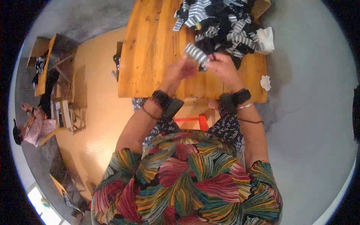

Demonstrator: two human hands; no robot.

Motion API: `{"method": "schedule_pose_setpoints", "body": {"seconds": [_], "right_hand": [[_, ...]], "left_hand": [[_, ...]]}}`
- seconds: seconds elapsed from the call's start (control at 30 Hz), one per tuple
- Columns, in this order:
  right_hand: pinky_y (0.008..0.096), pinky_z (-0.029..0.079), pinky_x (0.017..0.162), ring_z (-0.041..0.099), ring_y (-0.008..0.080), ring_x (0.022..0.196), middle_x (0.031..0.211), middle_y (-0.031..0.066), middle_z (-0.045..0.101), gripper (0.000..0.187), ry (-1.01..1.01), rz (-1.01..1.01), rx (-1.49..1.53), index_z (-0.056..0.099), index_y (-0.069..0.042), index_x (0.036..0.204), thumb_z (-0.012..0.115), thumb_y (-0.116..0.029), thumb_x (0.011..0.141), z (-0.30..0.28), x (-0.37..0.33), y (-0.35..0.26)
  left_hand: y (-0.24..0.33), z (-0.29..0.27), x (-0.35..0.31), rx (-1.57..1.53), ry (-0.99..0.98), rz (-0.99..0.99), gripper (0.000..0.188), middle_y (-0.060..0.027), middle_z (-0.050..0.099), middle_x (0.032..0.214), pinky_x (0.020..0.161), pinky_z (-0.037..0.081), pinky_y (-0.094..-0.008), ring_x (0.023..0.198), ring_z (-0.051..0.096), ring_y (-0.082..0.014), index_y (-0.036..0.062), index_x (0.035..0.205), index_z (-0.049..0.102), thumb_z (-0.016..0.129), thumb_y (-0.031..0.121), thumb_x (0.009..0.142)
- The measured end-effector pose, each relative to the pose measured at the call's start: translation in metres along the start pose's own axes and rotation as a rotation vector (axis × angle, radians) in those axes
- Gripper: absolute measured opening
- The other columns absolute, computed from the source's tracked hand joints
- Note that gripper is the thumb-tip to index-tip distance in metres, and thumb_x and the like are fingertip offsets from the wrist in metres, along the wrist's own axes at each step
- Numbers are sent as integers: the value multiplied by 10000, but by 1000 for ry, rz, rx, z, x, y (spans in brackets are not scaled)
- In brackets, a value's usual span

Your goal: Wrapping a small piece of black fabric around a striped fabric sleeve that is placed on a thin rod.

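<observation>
Above the near part of the wooden table (pixel 146 48), my right hand (pixel 225 69) pinches a grey-and-white striped sock (pixel 196 53). The sock slants up and to the left from my fingers. Just left of it is my left hand (pixel 183 70), smeared by motion, so its fingers cannot be made out. Beyond my hands lies a heap of black and striped socks (pixel 225 26), reaching to the table's far right.
A white crumpled wrapper (pixel 266 39) lies beside the heap, and a white scrap (pixel 265 83) is at the table's right edge. A grey wall (pixel 311 93) stands close on the right. At far left, another person (pixel 37 127) sits near a second wooden table (pixel 47 71).
</observation>
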State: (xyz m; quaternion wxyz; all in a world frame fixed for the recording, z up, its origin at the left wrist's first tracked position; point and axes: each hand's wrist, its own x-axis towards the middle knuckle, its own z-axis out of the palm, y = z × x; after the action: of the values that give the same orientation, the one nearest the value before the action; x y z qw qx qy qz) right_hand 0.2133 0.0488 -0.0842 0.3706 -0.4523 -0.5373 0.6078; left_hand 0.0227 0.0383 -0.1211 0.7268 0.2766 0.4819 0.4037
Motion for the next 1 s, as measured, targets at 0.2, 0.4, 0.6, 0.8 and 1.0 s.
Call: {"method": "schedule_pose_setpoints", "body": {"seconds": [0.2, 0.4, 0.6, 0.8, 1.0], "right_hand": [[176, 305, 449, 386, 2, 528, 737, -66, 546, 129, 23, 149, 151, 606, -56, 865, 605, -104, 746, 38, -57, 44], [196, 365, 549, 448, 52, 594, 651, -52, 489, 73, 380, 102, 162, 568, -54, 785, 591, -120, 764, 53, -71, 31], [162, 316, 480, 425, 26, 554, 655, -63, 497, 100, 243, 29, 367, 591, -50, 808, 628, -135, 772, 80, -70, -10], [162, 303, 447, 437, 30, 540, 679, -42, 544, 94, 296, -66, 375, 606, -30, 791, 630, -118, 770, 95, -76, -26], [161, 345, 465, 479, 35, 571, 691, -22, 565, 135, 256, 8, 327, 610, -21, 784, 587, -154, 792, 86, -89, -35]], "left_hand": [[-17, 4, -13, -165, -113, 86, 222, -7, 600, 812, 684, 480, -299, 742, 575, -120, 86, 955, 578, 506, 271, 855], [-12, 5, -33, -56, 1, 313, 79, -9, 602, 772, 645, 464, -253, 693, 569, -102, 43, 847, 605, 565, 78, 788], [-4, 17, -67, 264, 71, 568, 161, -25, 609, 745, 629, 456, -215, 678, 562, -89, 2, 905, 628, 608, 23, 747], [-2, 27, -98, 484, 15, 883, 218, -76, 586, 749, 581, 460, -236, 665, 562, -128, 11, 946, 602, 607, 23, 728], [-2, 18, -106, 647, -120, 857, 230, -116, 549, 734, 593, 439, -284, 676, 557, -197, 24, 983, 578, 586, 110, 770]]}}
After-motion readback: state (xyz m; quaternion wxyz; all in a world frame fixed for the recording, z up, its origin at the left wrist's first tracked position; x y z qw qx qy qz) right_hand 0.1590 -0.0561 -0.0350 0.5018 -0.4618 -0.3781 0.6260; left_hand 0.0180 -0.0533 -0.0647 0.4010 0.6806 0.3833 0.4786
